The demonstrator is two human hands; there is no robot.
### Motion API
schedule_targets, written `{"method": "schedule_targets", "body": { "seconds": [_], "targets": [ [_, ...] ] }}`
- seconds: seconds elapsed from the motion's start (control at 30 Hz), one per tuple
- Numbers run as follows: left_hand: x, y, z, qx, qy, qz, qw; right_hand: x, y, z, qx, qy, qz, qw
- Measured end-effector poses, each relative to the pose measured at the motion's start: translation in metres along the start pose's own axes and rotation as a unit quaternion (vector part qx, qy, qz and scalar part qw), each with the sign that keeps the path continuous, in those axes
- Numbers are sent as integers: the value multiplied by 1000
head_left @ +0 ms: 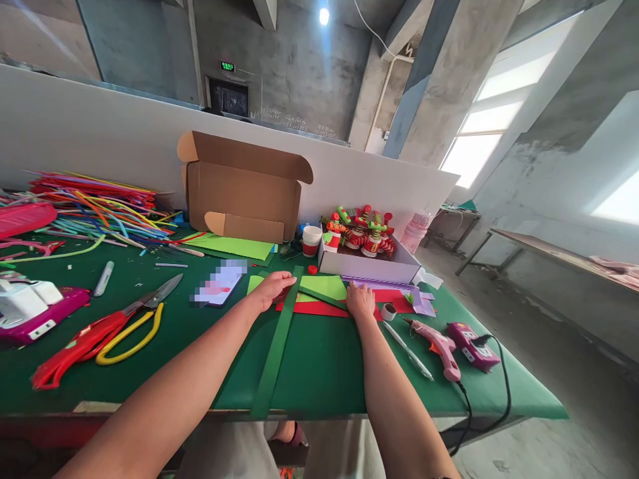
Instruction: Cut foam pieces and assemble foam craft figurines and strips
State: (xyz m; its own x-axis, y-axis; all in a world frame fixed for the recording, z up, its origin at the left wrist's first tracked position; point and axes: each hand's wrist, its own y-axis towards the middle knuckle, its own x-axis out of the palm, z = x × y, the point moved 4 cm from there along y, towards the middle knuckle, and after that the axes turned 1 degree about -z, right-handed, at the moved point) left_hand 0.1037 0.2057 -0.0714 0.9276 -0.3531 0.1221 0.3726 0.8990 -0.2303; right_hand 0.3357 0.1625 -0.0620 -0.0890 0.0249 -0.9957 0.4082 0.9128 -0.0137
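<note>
My left hand (273,290) is closed, thumb and fingers pinching the upper part of a long green paper strip (277,352). From there the strip runs down towards me, past the table's front edge. My right hand (360,299) lies on the stacked papers, fingers stretched forward, beside the end of a second, dark green strip (322,296). That strip slants across light green paper (329,286) and red paper (319,309). Purple paper (423,305) shows right of my right hand, near a small paper roll (389,311).
A pen (409,351), pink glue gun (439,346) and power strip (474,346) lie right. Left are scissors (124,319), a phone (219,283) and pipe cleaners (110,206). Behind stand a cardboard box (244,189), paper cups (312,241) and a white box (369,264) of red-green figures.
</note>
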Motion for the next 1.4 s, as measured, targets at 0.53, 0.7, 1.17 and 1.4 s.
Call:
{"method": "schedule_targets", "body": {
  "seconds": [0.53,0.7,1.17,1.4],
  "targets": [
    [-1,2,-3,1,7,-1,1000,3,4,3,-7,28,8,1000],
    [-2,5,-4,3,11,-5,1000,1,5,4,-13,34,17,999],
    [0,1,-1,1,9,-9,1000,3,6,3,-6,41,19,999],
    [-1,0,2,-4,-7,-8,1000,-13,6,2,-22,126,99,987]
  ]
}}
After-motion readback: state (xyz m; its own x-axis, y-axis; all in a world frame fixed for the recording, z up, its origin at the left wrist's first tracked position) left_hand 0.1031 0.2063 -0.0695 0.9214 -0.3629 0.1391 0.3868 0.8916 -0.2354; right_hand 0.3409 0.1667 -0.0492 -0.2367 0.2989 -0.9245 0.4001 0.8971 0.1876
